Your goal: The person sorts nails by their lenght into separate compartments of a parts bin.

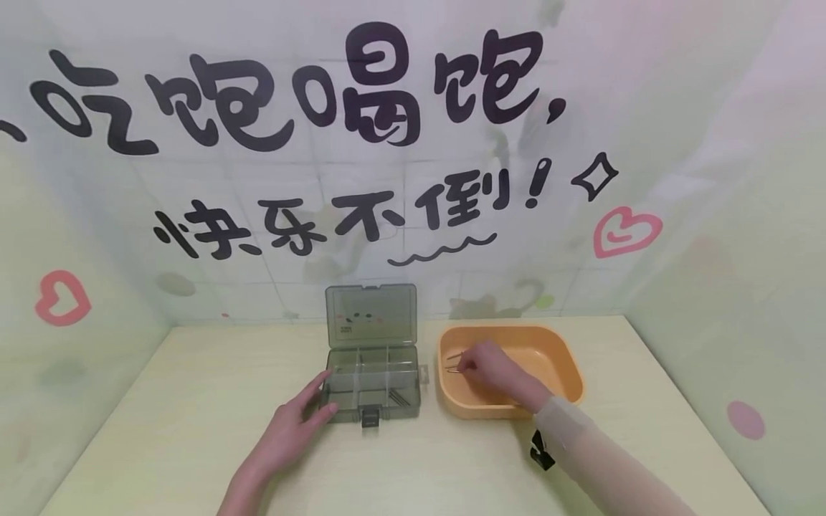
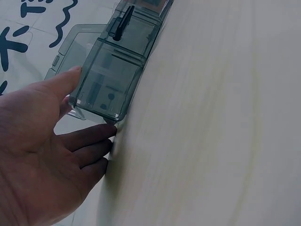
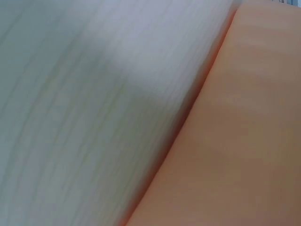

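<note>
A clear grey compartment box (image 1: 371,412) stands with its lid (image 1: 372,315) raised. My left hand (image 1: 292,430) touches its left end; in the left wrist view the thumb lies against the box (image 2: 110,80) and the other fingers stay fairly straight beside it. Several thin dark metal pieces (image 1: 399,396) lie in the front right compartment. Inside the orange tray (image 1: 548,358), my right hand (image 1: 489,365) pinches a thin metal piece (image 1: 454,370) at its fingertips. Another thin metal piece (image 1: 454,356) lies just behind it. The right wrist view shows the tray's outer wall (image 3: 244,141), not the hand.
Both containers stand side by side on a pale wood-grain table (image 1: 413,473), the tray to the right. A printed wall sheet (image 1: 290,172) rises behind them, with side panels left and right. The box has a dark front latch (image 1: 370,417). A black clip (image 1: 542,451) hangs by the right sleeve.
</note>
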A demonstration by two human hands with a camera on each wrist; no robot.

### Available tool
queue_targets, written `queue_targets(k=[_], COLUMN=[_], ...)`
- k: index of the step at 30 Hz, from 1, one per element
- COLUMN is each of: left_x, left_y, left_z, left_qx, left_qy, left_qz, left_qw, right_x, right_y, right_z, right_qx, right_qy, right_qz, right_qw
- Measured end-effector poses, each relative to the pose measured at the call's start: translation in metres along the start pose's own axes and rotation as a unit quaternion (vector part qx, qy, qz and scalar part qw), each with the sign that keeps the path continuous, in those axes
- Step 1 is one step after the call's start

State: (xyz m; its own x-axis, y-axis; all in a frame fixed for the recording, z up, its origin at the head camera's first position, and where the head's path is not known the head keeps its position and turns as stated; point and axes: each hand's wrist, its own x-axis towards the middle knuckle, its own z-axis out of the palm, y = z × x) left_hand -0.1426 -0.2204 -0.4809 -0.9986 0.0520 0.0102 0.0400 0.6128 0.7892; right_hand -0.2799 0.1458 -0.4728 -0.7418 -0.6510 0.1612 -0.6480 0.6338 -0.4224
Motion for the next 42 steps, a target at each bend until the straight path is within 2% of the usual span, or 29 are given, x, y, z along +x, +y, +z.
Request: queue_targets(k=[8, 15, 20, 24, 30, 32, 36, 38, 42], left_x=[0.000, -0.001, 0.000, 0.000, -0.001, -0.001, -0.001, -0.001, -0.001], left_y=[0.001, 0.001, -0.001, -0.001, -0.001, -0.001, 0.000, 0.001, 0.000], left_z=[-0.001, 0.000, 0.000, 0.000, 0.000, 0.000, 0.000, 0.000, -0.001], left_qx=[0.004, 0.004, 0.002, 0.000, -0.007, -0.007, -0.006, -0.005, -0.001], left_qy=[0.000, -0.001, 0.000, 0.000, 0.002, 0.002, 0.003, 0.002, 0.002], left_qz=[-0.003, -0.003, -0.003, -0.001, 0.008, 0.008, 0.005, 0.005, 0.005], left_qw=[1.0000, 1.0000, 1.0000, 1.0000, 0.9999, 0.9999, 1.0000, 1.0000, 1.0000], right_x=[-0.002, -0.004, -0.005, -0.006, -0.005, -0.005, -0.005, -0.005, -0.005], right_y=[0.000, -0.001, -0.003, -0.002, -0.003, -0.004, -0.011, -0.015, -0.023], right_z=[0.003, 0.003, 0.002, -0.001, -0.004, -0.005, -0.008, -0.010, -0.015], right_qx=[0.004, 0.017, 0.050, 0.077, 0.086, 0.109, 0.182, 0.208, 0.217], right_qy=[0.014, 0.014, 0.023, 0.035, 0.059, 0.071, 0.087, 0.089, 0.096], right_qz=[-0.013, 0.028, 0.063, 0.068, 0.067, 0.085, 0.136, 0.148, 0.163], right_qw=[1.000, 0.999, 0.996, 0.994, 0.992, 0.988, 0.970, 0.963, 0.958])
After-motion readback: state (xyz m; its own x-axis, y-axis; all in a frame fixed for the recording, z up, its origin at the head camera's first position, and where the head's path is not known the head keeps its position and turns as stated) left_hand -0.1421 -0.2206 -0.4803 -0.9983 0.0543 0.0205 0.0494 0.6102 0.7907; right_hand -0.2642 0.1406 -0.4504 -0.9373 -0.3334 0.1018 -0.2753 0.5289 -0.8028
